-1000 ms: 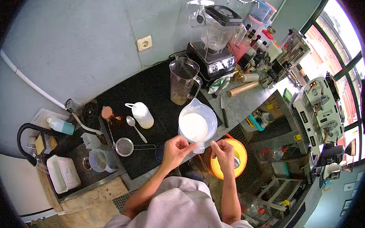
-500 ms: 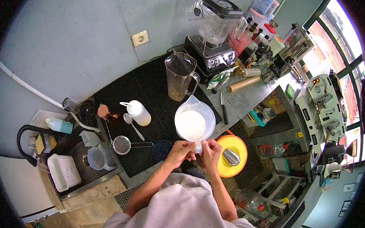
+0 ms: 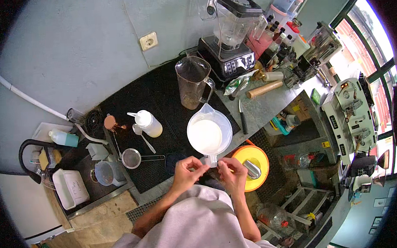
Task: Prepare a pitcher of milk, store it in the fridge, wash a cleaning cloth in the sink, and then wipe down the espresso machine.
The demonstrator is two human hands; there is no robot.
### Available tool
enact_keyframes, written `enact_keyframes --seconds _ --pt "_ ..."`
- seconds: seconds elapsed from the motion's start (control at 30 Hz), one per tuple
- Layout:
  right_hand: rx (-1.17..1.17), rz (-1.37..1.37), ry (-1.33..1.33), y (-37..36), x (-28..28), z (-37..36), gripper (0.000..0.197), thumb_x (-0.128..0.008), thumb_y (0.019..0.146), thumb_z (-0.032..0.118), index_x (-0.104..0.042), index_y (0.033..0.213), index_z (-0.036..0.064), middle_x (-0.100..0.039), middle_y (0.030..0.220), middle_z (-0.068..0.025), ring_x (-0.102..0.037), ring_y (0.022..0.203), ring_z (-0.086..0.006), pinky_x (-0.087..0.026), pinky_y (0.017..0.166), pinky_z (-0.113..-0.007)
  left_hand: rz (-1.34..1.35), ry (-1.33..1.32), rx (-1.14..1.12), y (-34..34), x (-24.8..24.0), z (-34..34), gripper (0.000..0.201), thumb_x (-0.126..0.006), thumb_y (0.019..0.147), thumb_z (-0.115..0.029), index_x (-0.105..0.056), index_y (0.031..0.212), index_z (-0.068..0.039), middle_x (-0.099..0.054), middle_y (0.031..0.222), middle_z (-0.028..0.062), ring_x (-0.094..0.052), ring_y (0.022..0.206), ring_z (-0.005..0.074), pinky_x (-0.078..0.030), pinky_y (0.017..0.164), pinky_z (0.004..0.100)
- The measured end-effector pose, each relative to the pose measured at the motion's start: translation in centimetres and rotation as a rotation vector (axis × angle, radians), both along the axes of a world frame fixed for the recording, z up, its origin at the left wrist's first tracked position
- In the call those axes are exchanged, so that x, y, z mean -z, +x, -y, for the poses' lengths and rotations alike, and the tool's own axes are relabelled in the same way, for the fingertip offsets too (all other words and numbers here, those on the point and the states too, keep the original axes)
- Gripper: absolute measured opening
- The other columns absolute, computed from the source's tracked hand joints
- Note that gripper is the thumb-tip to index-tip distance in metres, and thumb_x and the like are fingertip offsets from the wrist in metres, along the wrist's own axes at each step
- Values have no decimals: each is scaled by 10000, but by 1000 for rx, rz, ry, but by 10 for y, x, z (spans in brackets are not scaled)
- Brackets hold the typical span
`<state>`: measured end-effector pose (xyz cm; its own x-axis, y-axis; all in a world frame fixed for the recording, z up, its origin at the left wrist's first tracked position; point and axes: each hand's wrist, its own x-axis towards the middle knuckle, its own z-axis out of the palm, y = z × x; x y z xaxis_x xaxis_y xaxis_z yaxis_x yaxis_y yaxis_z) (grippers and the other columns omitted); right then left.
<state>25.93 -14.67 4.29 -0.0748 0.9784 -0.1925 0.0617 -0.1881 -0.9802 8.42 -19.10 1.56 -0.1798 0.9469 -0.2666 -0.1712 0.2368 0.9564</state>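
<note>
centre frame: pitcher (image 3: 226, 130), probably light plastic; white liquid (image 3: 206, 135) likely sloshes; grasp handle (image 3: 212, 161). left hand (image 3: 188, 172), right hand (image 3: 234, 173): fingertips narrow beside it, hold unclear.

Holds both hands close together but apart, a little below the centre of the frame, with both arms bent and forearms bare. Slants the left forearm (image 3: 155, 210) up and rightward from the lower left of centre; angles the right forearm (image 3: 246, 217) more steeply, leaning leftward toward the wrist. Points thumb and forefinger of the left hand (image 3: 186, 174) to the right, tips near each other, with the other fingers curled. Faces the right hand (image 3: 234, 174) the opposite way, knuckles upward, with thumb and forefinger directed left and upward, and the remaining fingers folded.
</note>
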Motion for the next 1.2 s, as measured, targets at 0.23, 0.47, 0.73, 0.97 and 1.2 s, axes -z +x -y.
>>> enact_keyframes --seconds 0.23,0.47,0.73,0.97,1.2 --pt "-25 209 231 -9 -11 8 87 -764 855 -16 -743 939 -26 -661 830 -63 -599 718 -111 -480 652 -247 -430 290 -176 23 -21 0 173 -825 829 -53 -756 973 12 -728 840 83 -694 764 143 -557 696 281" --pt "14 269 287 -10 -9 10 71 -773 856 7 -726 901 -22 -675 806 -54 -609 700 -106 -505 634 -249 -160 133 -143 25 -21 -3 66 -759 879 -31 -732 905 23 -729 849 61 -682 714 97 -554 623 244" --pt "44 5 -90 -8 -11 6 107 -729 934 79 -665 905 -3 -664 817 -11 -588 665 -48 -520 536 -217 89 -83 -84 17 -29 -8 146 -758 910 -117 -706 961 10 -696 771 22 -661 637 75 -533 534 221" --pt "-27 90 -112 -11 -22 1 114 -726 939 88 -682 917 -15 -667 811 -17 -595 675 -51 -540 552 -221 -132 99 -78 18 -21 -6 191 -786 902 -152 -728 947 25 -702 761 38 -652 597 77 -508 512 226" --pt "-68 45 -153 -4 -18 -5 123 -736 930 94 -694 912 -20 -667 783 -16 -592 657 -57 -545 559 -232 45 -131 10 10 -30 -12 146 -774 907 -135 -748 890 7 -716 759 39 -643 583 77 -507 514 220"
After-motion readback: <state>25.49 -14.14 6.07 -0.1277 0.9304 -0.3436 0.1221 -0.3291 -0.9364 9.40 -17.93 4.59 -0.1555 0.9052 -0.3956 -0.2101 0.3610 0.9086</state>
